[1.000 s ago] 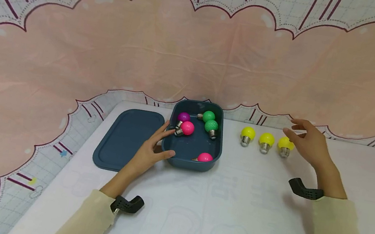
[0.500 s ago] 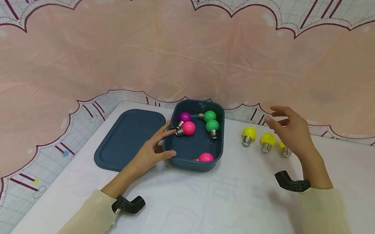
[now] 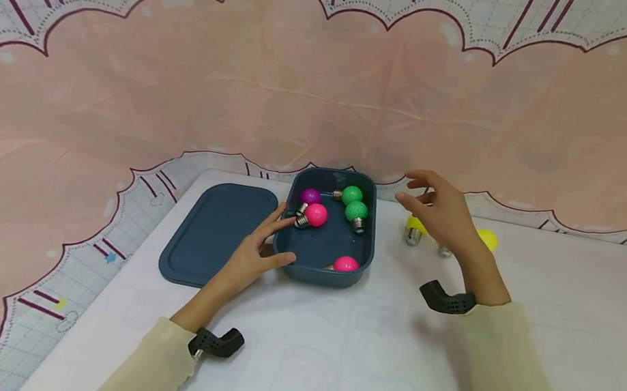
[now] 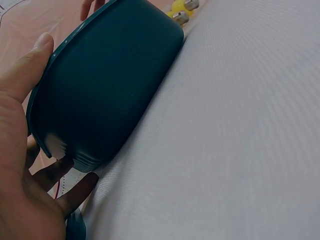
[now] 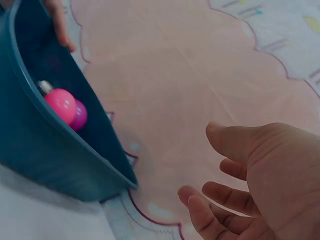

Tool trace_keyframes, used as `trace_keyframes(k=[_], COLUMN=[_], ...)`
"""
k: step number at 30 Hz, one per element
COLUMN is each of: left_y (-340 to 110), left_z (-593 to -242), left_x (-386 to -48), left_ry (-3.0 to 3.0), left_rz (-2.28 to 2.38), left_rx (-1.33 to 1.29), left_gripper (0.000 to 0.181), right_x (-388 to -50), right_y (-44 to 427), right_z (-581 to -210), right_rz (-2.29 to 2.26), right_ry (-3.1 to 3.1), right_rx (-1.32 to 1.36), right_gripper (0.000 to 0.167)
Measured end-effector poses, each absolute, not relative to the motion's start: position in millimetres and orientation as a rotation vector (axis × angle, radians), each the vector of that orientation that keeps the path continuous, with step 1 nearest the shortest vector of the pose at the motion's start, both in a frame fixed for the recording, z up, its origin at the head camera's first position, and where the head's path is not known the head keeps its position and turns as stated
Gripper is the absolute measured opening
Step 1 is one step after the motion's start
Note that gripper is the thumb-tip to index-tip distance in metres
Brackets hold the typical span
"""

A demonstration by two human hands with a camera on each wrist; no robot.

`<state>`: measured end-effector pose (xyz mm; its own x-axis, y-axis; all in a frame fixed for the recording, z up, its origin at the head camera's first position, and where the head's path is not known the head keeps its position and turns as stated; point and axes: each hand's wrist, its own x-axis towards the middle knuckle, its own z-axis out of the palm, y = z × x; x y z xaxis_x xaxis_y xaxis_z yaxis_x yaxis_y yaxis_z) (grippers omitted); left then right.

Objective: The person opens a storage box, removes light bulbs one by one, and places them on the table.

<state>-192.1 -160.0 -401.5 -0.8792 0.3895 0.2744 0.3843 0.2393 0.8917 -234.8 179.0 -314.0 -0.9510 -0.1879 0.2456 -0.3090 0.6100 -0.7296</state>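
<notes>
So there's a blue bin (image 3: 317, 276) sitting close to the table's (image 3: 285, 364) back edge, with a matching lid (image 3: 213, 237) lying flat just left of it, toward the back left corner of the table. The left hand (image 3: 250, 253) rests on the bin with its fingers spread, thumb at the rim by the bin's front left corner and one fingertip reaching over the left rim. Inside, a purple bulb (image 3: 310, 196) and a pink bulb (image 3: 316, 215) lie next to each other along the left wall, two green bulbs (image 3: 356, 212) are over in the back right part, and a second pink bulb (image 3: 346, 264) is tucked behind the front wall, partly hidden by it. The right hand (image 3: 441, 211) is up in the air right of the bin, fingers loosely bent and the thumb well apart from them. Underneath it, near the table's back edge, there's a row of yellow bulbs (image 3: 487, 238). The hand and wrist block part of that row, and the middle one shows little more than its metal base.
</notes>
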Motion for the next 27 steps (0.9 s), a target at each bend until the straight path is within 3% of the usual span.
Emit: trace_keyframes(k=[21, 27], left_y=[-160.6, -155.9], left_z=[-401.3, -383.1], left_x=[-193.4, -183.4], left_ry=[2.466, 2.427], left_rz=[1.770, 1.778], left_rx=[0.762, 0.762], left_gripper=[0.063, 0.061], right_x=[-245.3, -251.5], right_y=[99.5, 82.8], right_z=[-325.9, -333.1], right_rz=[1.269, 1.198], right_ry=[-2.769, -2.800], right_rx=[0.716, 0.795], right_gripper=[0.049, 0.049])
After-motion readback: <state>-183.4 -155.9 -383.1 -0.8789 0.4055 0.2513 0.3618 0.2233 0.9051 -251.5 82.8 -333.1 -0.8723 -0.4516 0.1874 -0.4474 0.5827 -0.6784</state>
